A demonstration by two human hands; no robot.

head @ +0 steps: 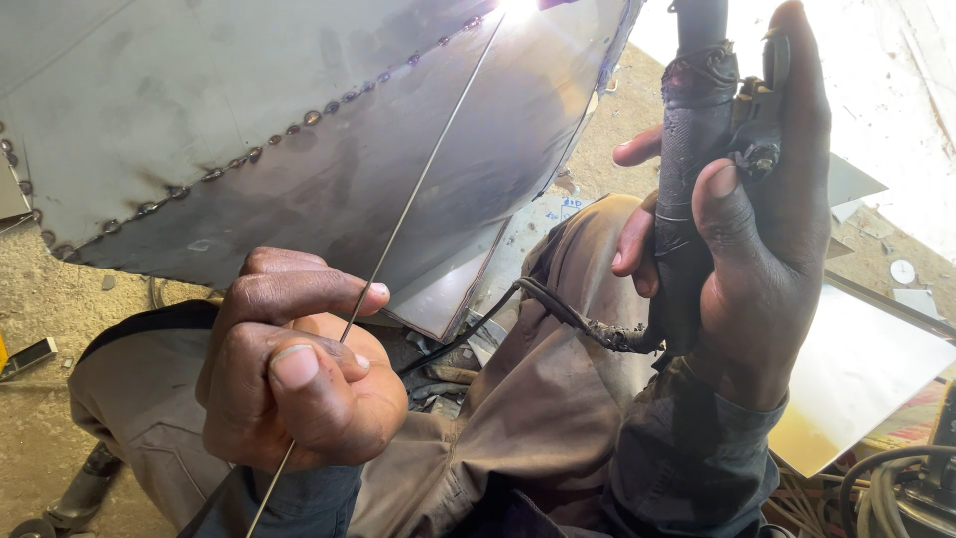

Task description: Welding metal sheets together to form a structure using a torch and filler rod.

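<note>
My left hand point(289, 364) is closed around a thin metal filler rod point(428, 164) that slants up to a bright glare at the top of a curved steel sheet point(299, 110). A line of tack welds point(289, 130) runs along the sheet's seam. My right hand point(757, 219) grips a black, tape-wrapped welding torch handle point(692, 149), held upright at the right of the sheet, with the thumb by its trigger. A black cable point(568, 314) leaves the handle's lower end.
My knees in brown trousers point(538, 399) lie below the sheet. Flat metal offcuts point(856, 369) sit on the ground at right, beside coiled cables point(896, 488). Dusty ground point(40, 299) shows at left, with a small dark object point(28, 357) on it.
</note>
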